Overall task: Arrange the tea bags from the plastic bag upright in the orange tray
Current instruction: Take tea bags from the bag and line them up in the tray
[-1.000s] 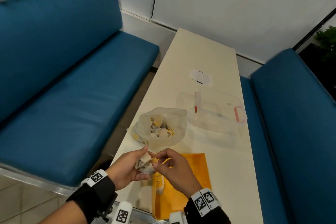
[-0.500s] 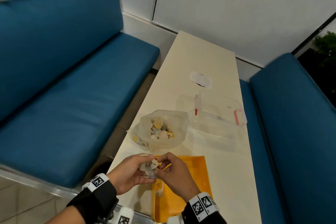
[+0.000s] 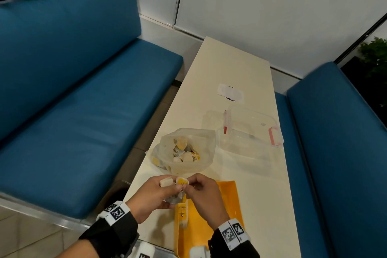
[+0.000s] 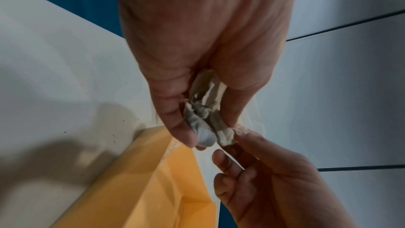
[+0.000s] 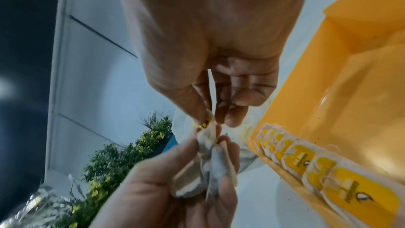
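My left hand (image 3: pixel 161 191) (image 4: pixel 197 122) grips a small bunch of tea bags (image 3: pixel 174 197) (image 4: pixel 203 119) (image 5: pixel 203 167) just above the near left corner of the orange tray (image 3: pixel 226 205) (image 4: pixel 140 183) (image 5: pixel 350 79). My right hand (image 3: pixel 195 187) (image 5: pixel 210 119) pinches the yellow tag (image 3: pixel 181 181) (image 5: pixel 206 123) of one bag in that bunch. A row of tea bags (image 3: pixel 182 213) (image 5: pixel 317 167) stands upright along the tray's left wall. The open plastic bag (image 3: pixel 186 151) with several tea bags sits just beyond the tray.
A clear plastic box with red clasps (image 3: pixel 249 132) lies right of the bag, a white paper (image 3: pixel 230 93) farther back. The narrow cream table (image 3: pixel 230 65) runs between two blue benches (image 3: pixel 83 90) (image 3: pixel 345 142); its left edge is close to my left hand.
Both hands stayed together over the tray's near left corner, working the bunch. A yellow tag now shows between my right fingers. The head view shifted slightly.
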